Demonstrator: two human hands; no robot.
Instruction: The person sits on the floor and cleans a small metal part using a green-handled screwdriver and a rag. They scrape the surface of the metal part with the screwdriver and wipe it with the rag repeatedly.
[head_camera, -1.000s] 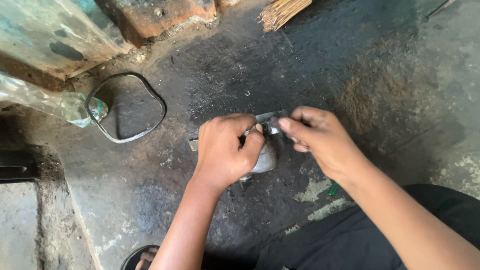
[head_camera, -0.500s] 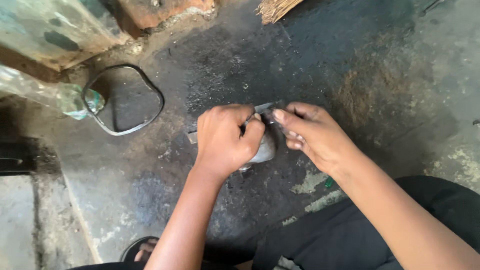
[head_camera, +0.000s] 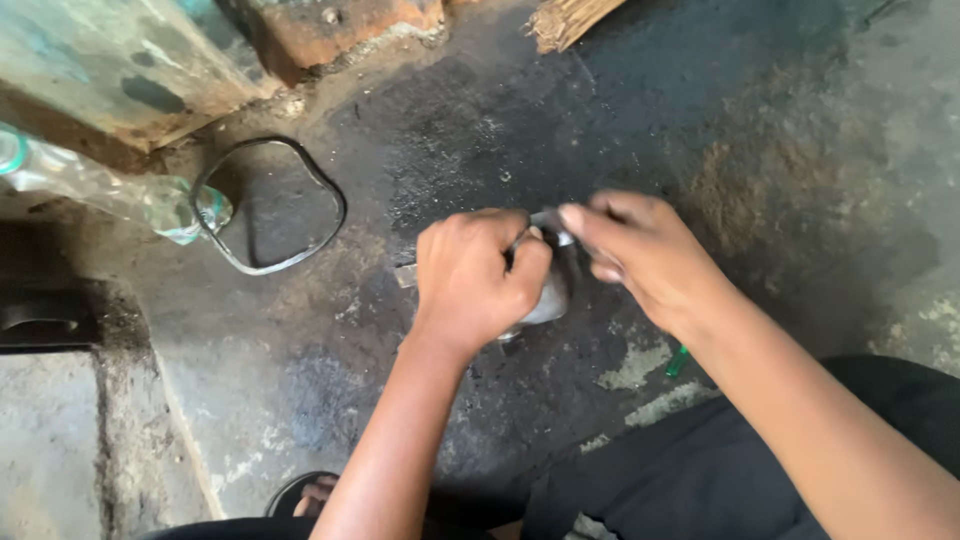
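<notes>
Black cloth of the person's trouser leg (head_camera: 700, 470) fills the near edge at five o'clock, and a sandal toe (head_camera: 300, 492) peeps in at seven o'clock; the person appears to squat low over the work, so both forearms reach forward and meet over one spot on the oil-dark concrete floor (head_camera: 480, 130).

At the middle sits a small rounded grey metal part (head_camera: 545, 295), resting on the floor just below the knuckles. The left hand (head_camera: 470, 280) is curled tight over it, fingers pressed together in a fist, thumb tip up at its one o'clock; the grip seems meant to pin the part steady against the ground. A flat metal end (head_camera: 405, 275) pokes out from under that fist at nine o'clock. The right hand (head_camera: 640, 255) comes in from three o'clock, slightly blurred, its thumb and forefinger pinched together on a thin bright metal piece (head_camera: 548, 220) at the top of the part; the other fingers are loosely folded beneath. What exactly that piece is, I cannot tell.

A green speck (head_camera: 678, 362) lies on the floor near the right wrist. Farther off, at ten o'clock, a bent black ring (head_camera: 335, 200) lies flat, touching a clear plastic bottle (head_camera: 150, 200) on its side. Beyond, at twelve o'clock, a rusty brick-red block (head_camera: 340, 30) and a bundle of straw sticks (head_camera: 575, 18).
</notes>
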